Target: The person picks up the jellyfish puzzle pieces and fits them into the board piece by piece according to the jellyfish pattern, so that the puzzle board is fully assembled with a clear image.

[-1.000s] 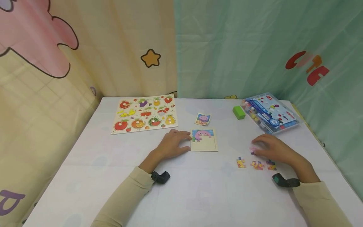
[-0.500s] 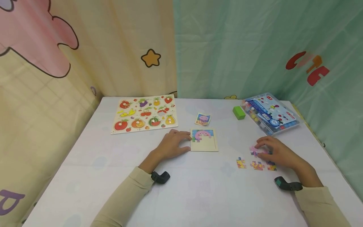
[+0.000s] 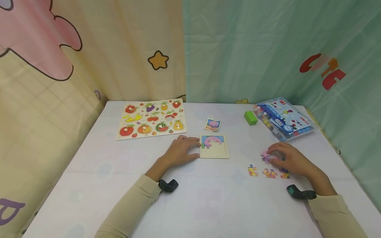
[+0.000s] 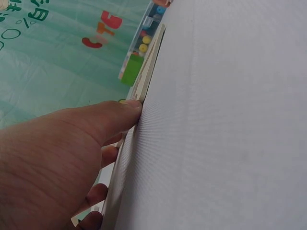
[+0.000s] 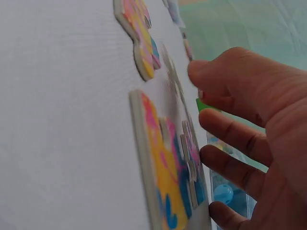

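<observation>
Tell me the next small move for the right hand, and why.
Probably pinch and lift the small pink jigsaw piece by the right hand toward the square, pale wooden puzzle board: the board's lower part is bare, and the left hand touches its left edge, perhaps steadying it.

head camera high over the near side of the white table (image 3: 208,198), facing forward and down, widest view, left wrist camera low, tipped sideways along the left hand (image 4: 62,158), right wrist camera low, close to puzzle pieces (image 5: 163,167) beside the right hand (image 5: 288,120), clear box (image 3: 284,119) shared by head and left wrist views
</observation>
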`<state>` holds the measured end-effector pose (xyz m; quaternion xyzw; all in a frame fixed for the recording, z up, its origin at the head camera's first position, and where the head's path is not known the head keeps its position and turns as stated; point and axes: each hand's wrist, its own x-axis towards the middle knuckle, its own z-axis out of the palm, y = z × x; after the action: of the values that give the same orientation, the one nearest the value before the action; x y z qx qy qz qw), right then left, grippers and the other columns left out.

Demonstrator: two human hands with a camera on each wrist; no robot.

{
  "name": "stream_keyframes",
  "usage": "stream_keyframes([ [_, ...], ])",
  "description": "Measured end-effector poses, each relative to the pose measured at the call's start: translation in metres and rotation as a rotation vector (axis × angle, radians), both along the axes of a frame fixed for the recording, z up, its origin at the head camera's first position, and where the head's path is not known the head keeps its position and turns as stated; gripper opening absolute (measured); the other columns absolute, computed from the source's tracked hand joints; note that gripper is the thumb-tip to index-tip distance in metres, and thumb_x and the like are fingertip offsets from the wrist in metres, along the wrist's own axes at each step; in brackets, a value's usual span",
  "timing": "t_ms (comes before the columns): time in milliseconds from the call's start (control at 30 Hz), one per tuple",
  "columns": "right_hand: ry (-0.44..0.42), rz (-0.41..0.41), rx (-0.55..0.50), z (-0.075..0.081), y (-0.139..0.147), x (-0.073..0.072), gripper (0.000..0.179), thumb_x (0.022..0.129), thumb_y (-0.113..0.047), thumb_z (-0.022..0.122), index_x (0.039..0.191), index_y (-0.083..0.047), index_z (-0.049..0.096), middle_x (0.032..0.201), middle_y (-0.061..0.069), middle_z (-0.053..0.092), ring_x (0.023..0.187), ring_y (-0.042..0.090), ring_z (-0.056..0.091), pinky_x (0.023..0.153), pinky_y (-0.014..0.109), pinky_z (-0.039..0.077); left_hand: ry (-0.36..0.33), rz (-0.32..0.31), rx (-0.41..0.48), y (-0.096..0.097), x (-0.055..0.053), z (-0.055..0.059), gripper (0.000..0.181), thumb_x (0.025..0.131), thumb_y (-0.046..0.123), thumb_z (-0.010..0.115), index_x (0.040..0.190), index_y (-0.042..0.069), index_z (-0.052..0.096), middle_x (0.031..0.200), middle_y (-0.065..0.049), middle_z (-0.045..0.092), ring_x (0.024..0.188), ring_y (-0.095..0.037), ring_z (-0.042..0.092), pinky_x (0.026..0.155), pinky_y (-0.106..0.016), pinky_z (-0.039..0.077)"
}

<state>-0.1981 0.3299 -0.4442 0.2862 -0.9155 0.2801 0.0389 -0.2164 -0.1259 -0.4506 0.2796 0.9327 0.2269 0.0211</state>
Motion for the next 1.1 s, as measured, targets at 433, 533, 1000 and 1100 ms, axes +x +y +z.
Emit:
stream_keyframes([
  [433,-0.065,0.061,-0.066,0.015,-0.076,-0.044,0.027,0.088,-0.007,0.078,0.113,-0.01,0.068,0.111,0.002,0.067,0.106,0.024,0.062,0.095,0.047,0.049,-0.018,0.021,-0.02,-0.002,0.0,-0.004,0.04,0.094,0.041,0.071,0.131,0.025,0.067,0.149,0.007,0.052,0.127,-0.022,0.044,0.099,-0.047,0.039],
  [533,-0.077,0.089,-0.074,0.017,-0.101,-0.057,0.027,0.089,-0.007,0.078,0.113,-0.007,0.067,0.111,0.005,0.066,0.106,0.028,0.061,0.095,0.054,0.048,-0.012,0.019,-0.024,-0.001,0.0,-0.003,0.04,0.094,0.042,0.071,0.131,0.025,0.067,0.148,0.008,0.052,0.126,-0.021,0.044,0.099,-0.045,0.038],
  [1000,-0.212,0.138,0.043,0.015,-0.175,-0.067,0.025,0.089,-0.018,0.078,0.108,-0.006,0.067,0.078,-0.001,0.054,0.073,0.016,0.05,0.064,0.032,0.043,-0.01,0.016,-0.047,0.003,-0.002,-0.003,0.041,0.094,0.044,0.07,0.131,0.026,0.067,0.149,0.009,0.052,0.127,-0.023,0.045,0.099,-0.048,0.039],
  [1100,-0.208,0.142,0.061,0.014,-0.178,-0.066,0.023,0.089,-0.018,0.078,0.106,-0.007,0.068,0.079,-0.002,0.055,0.073,0.016,0.051,0.065,0.033,0.043,-0.009,0.017,-0.049,0.002,-0.002,-0.003,0.041,0.094,0.044,0.07,0.131,0.026,0.067,0.149,0.009,0.052,0.128,-0.024,0.045,0.1,-0.049,0.039],
])
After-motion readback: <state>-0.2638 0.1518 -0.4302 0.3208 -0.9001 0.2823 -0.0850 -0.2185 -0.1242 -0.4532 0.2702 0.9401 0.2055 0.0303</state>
